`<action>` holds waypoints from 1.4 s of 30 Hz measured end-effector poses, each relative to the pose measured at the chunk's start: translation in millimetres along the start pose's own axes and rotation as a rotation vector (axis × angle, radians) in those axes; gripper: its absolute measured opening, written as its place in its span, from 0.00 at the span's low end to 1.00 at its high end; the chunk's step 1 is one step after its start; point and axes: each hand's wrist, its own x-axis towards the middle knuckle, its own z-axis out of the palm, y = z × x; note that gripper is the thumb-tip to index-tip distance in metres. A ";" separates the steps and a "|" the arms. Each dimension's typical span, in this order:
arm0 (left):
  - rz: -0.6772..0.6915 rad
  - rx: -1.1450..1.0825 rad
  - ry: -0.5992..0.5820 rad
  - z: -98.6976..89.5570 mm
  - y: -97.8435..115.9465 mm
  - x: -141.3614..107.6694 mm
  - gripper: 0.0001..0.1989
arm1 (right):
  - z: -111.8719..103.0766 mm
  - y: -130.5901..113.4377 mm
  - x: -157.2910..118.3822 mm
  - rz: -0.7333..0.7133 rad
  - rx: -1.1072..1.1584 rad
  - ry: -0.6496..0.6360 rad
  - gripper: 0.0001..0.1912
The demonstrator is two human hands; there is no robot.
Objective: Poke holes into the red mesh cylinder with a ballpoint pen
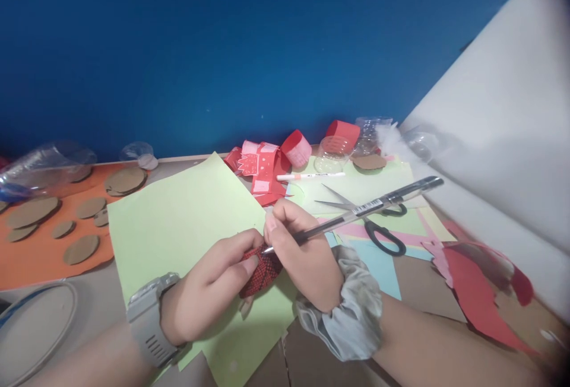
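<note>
My left hand point(222, 277), with a grey watch on the wrist, is closed on a small red piece with a dark dotted pattern point(260, 277). My right hand point(307, 256), with a grey scrunchie at the wrist, grips a black-and-clear pen point(369, 208). The pen slants up to the right, and its metal tip is at the top edge of the red patterned piece; I cannot tell whether it touches. Both hands are above a light green sheet of paper point(178, 215). Fingers hide part of the red piece.
Black-handled scissors point(385, 238) lie partly open on coloured papers to the right. Behind are red paper rings point(297, 148), a white marker point(312, 177) and plastic cups point(333, 152). Cardboard discs point(82, 249) lie on orange paper point(27, 265) at left. Red scraps point(481, 292) lie right.
</note>
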 end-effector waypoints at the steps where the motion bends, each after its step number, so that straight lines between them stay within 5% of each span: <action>1: 0.006 0.015 -0.003 -0.3 0.5 0.0 0.12 | 0.1 0.0 -0.1 0.000 0.004 -0.002 0.16; 42: 0.055 -0.039 -0.016 2.5 -4.5 -0.4 0.17 | 1.2 -1.5 1.0 0.014 0.075 0.026 0.16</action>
